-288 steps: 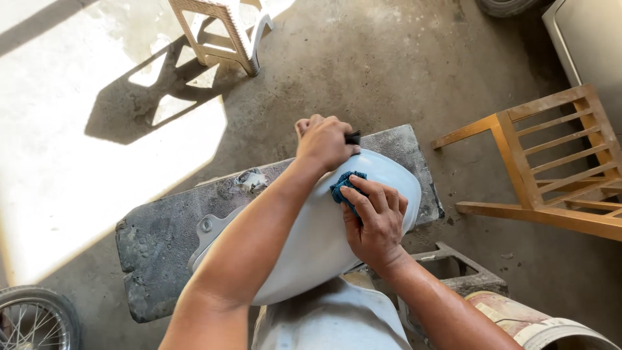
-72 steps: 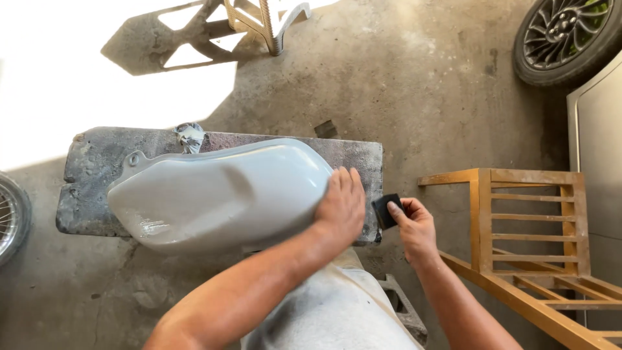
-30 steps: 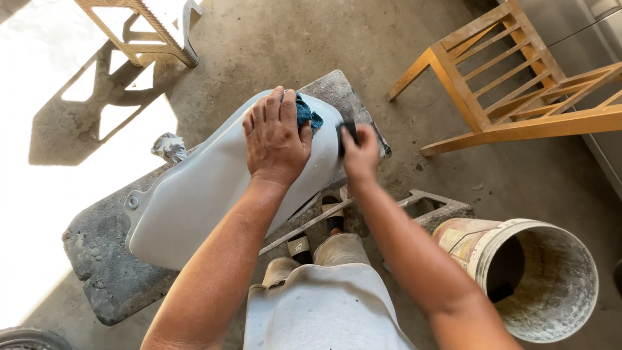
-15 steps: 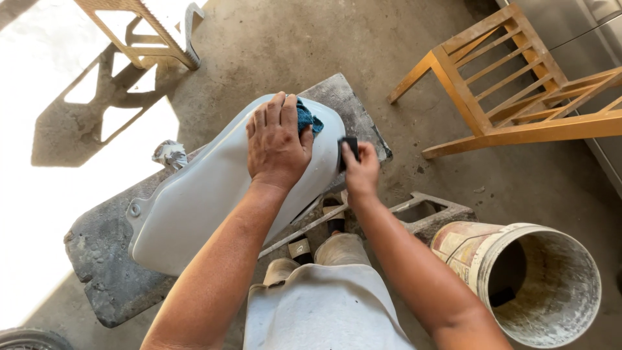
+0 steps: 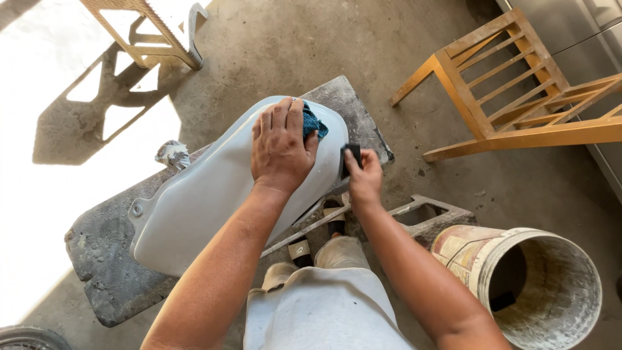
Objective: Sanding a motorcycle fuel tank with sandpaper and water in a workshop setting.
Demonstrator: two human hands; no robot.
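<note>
The left hand [image 5: 280,150] lies flat and spread on top of the pale grey tank [image 5: 220,188], fingers pressing a blue cloth [image 5: 312,122] against its rounded end. The right hand [image 5: 363,178] is pinched shut around a small black block [image 5: 350,157], likely a sanding pad, though it is half hidden, and holds it against the tank's near side, just below that end.

The tank's skin looks matt and even, like primer already rubbed smooth over most of the top; no gloss shows anywhere, so I judge the smoothing well along but finishing still to come, with the near flank now under the block.

The tank rests lengthwise on a rough, pitted grey slab [image 5: 110,285], its rounded end toward the slab's far right corner. A crumpled white rag [image 5: 172,154] sits at the slab's far edge. Off the slab, a crusted plastic bucket [image 5: 531,285] lies on the concrete floor [image 5: 311,45], and a bare wooden frame [image 5: 505,91] lies tipped beyond it.
</note>
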